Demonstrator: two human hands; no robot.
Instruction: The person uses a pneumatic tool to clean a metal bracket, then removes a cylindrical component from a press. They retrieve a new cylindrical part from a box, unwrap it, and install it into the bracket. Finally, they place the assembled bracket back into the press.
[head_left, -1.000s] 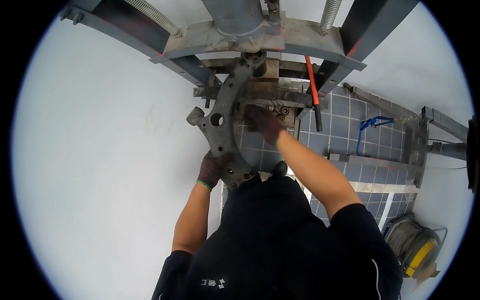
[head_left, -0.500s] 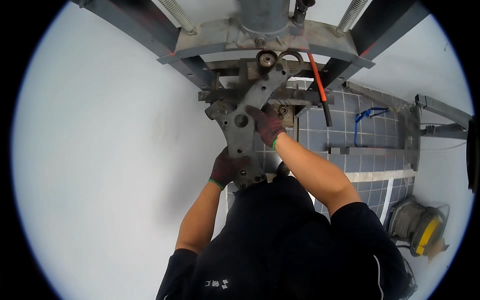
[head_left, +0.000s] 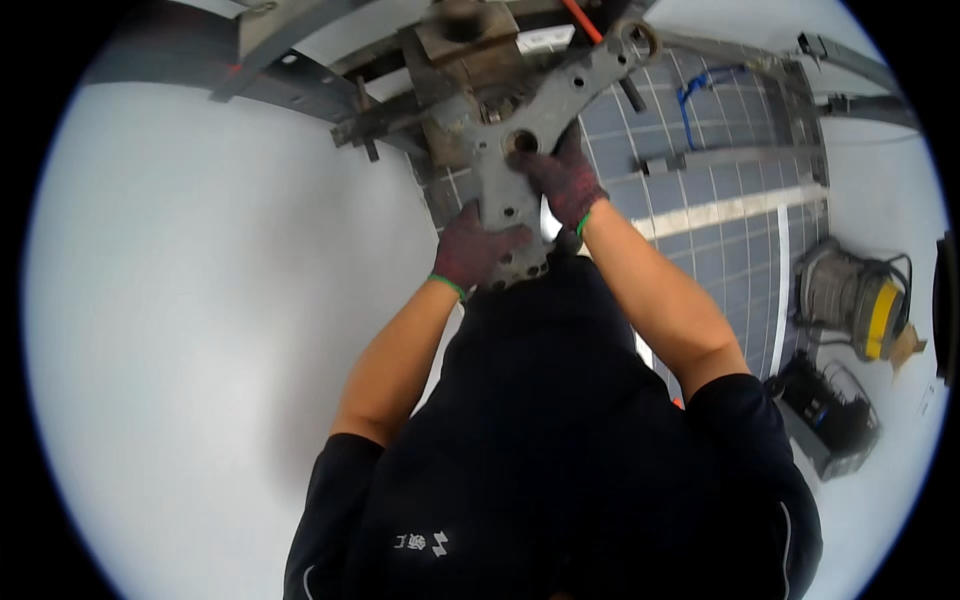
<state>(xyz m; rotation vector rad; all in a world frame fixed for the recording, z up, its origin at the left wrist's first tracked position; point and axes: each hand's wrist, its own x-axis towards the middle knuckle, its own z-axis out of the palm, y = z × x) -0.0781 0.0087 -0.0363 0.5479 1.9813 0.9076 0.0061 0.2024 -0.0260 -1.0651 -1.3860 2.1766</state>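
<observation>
A grey metal suspension control arm, with several holes and a round ring at its far right end, lies slanted between my hands. My left hand, in a dark red and black work glove, is closed round its near end from the left. On the other edge, my right hand in a matching glove grips it beside the large middle hole, thumb on top. The far part of the control arm overlaps a worn metal block on the press bed; whether they touch, I cannot tell.
The steel press frame spans the upper left, with a red-and-black handle beside it. On the tiled floor at right lie a blue tool and metal bars. Farther right stand a yellow-banded cylindrical machine and a black box-shaped device.
The view has shifted, so the press sits higher in it. Both hands have drawn the control arm back from the press and turned its ring end rightward. My right hand sits nearer its middle hole.
</observation>
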